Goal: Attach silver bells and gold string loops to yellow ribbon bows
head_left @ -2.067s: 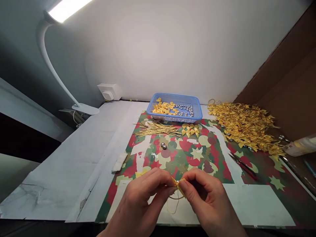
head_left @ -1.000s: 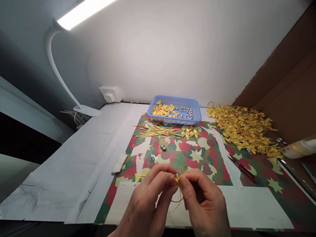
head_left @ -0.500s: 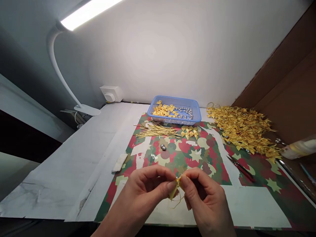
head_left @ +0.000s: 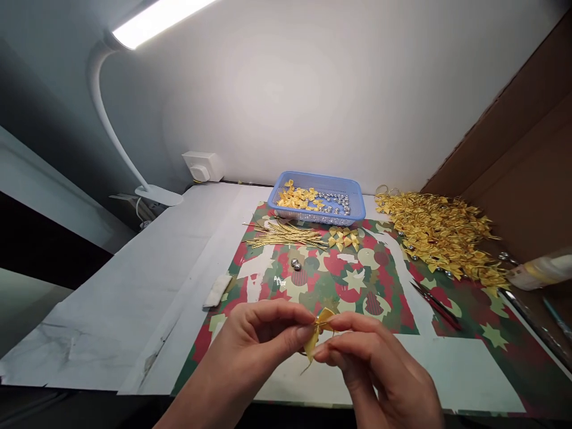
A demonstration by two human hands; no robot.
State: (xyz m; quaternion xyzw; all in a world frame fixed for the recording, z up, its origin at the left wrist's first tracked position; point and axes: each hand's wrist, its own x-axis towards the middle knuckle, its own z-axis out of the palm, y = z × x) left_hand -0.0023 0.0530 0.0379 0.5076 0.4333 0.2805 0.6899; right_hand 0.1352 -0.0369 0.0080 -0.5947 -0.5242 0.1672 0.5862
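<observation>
My left hand [head_left: 254, 345] and my right hand [head_left: 375, 363] meet low in the middle, above the front of a red and green patterned paper [head_left: 330, 280]. Both pinch one small yellow ribbon bow [head_left: 318, 331] between thumb and fingertips. A thin gold thread hangs from the bow below my fingers. Two small silver bells [head_left: 295, 263] lie on the paper further back. Beyond them are a bundle of gold wire ties [head_left: 286, 236] and a few loose yellow bows [head_left: 345, 237].
A blue mesh basket [head_left: 353, 210] with yellow bows and silver bells stands at the back. A large heap of finished gold bows [head_left: 440, 232] lies at the right by a brown cardboard wall [head_left: 513, 149]. Dark tweezers [head_left: 440, 305], a white lamp base [head_left: 158, 195], a wall socket [head_left: 201, 165].
The bow has turned in my fingers and its yellow loops now stand up and spread between both hands. My right hand has rolled over so its fingers point left across the bow.
</observation>
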